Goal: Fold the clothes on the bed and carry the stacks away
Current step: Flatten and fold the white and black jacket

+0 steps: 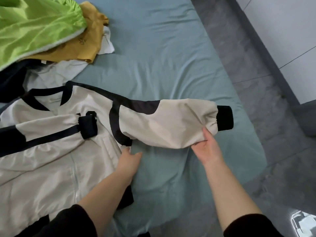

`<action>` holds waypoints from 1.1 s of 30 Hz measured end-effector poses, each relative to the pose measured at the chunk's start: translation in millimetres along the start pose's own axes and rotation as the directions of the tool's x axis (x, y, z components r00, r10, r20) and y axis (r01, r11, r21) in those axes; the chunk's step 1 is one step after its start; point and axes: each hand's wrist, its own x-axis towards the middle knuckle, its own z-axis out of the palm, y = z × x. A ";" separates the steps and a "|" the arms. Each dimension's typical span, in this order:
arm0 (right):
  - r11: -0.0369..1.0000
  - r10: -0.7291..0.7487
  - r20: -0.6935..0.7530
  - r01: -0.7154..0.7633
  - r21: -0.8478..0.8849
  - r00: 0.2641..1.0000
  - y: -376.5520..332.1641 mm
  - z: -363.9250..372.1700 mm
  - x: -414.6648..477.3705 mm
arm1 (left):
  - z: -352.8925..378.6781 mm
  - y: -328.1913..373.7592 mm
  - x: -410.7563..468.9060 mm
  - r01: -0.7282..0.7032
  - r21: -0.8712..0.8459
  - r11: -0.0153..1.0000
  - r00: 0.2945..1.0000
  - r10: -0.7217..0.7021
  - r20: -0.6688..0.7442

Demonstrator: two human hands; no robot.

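**Mid-fold: one jacket, one sleeve lifted**

Currently one cream-and-black zip jacket (pixel 51 159) lies front-up on the left half of the teal bed sheet (pixel 162 57), its collar pointing away from the person. Its two sleeves sit differently. The folded sleeve (pixel 47 129) is laid across the chest, its black cuff (pixel 88 127) resting near the zip line. The outstretched sleeve (pixel 162 124) reaches to the right over bare sheet and ends in a second black cuff (pixel 224 119).

The right hand (pixel 207 149) is palm-up beneath the outstretched sleeve just short of that cuff. Its thumb presses on top of the fabric and its fingers are curled under, so it grasps the sleeve. The left hand (pixel 129 161) rests at the jacket's side edge below the armpit. Its thumb is at the seam and one finger lies on the sheet; whether it pinches the cloth cannot be told. Both forearms come out of black sleeves.

At the upper left is a heap of unfolded clothes, with at least four visible: one lime-green garment (pixel 34 26) on top, one mustard-yellow garment (pixel 80 47) under it, one white garment (pixel 56 72) and one dark navy garment (pixel 10 82).

A pale label (pixel 54 100) sits inside the jacket collar, too small to read.

Grey floor (pixel 256 82) runs along the bed's right side.
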 end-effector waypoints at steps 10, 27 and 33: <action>0.994 0.105 -0.306 -0.102 0.026 0.946 55.7 -33.2 58.3 | -15.3 10.4 79.6 -0.292 0.909 0.298 0.914 0.367 0.173; 0.984 -0.165 -0.300 0.137 -0.113 0.940 2.3 -8.6 94.5 | 6.2 -20.4 90.7 -0.418 0.895 0.152 0.900 0.203 0.386; 0.239 -0.605 0.058 0.251 -0.938 0.794 57.9 33.5 54.1 | -2.7 23.4 80.9 -0.359 0.556 0.750 0.922 0.191 0.338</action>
